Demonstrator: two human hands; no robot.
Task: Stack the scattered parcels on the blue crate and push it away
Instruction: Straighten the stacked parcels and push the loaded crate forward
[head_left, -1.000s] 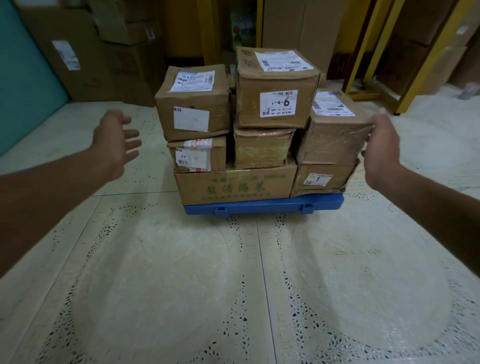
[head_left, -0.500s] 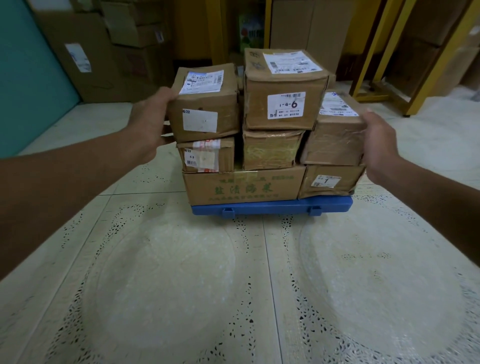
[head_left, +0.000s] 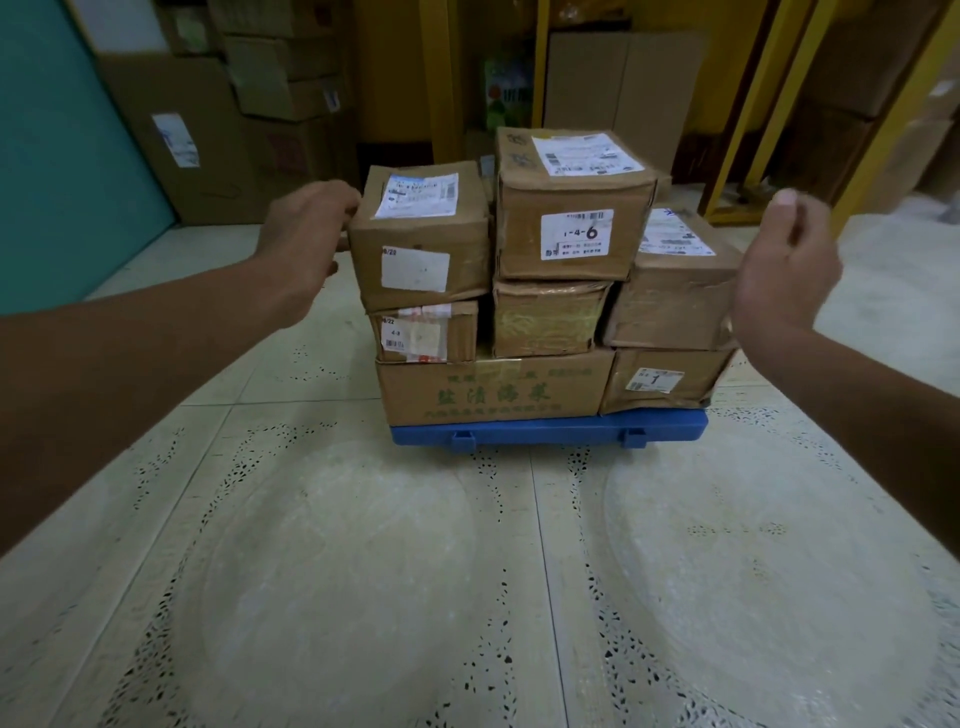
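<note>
Your parcels are all stacked on the blue crate (head_left: 545, 434), which sits on the pale tiled floor (head_left: 467, 597) in front of you. At the bottom lie the wide box with green lettering (head_left: 493, 387) and, to its right, the box labelled 1 (head_left: 665, 379). Above the green-lettered box sit a small labelled box (head_left: 423, 332) and a taped box (head_left: 548, 317). Your left hand (head_left: 306, 244) rests against the left side of the top-left parcel (head_left: 421, 236) — its fingers are hidden behind the carton, so I cannot tell how they lie. Your right hand (head_left: 787, 267) hangs just beside the right-hand parcel (head_left: 672, 288), not touching, fingers loosely curled and holding nothing. The 1-4-6 box (head_left: 571, 208) tops the pile.
</note>
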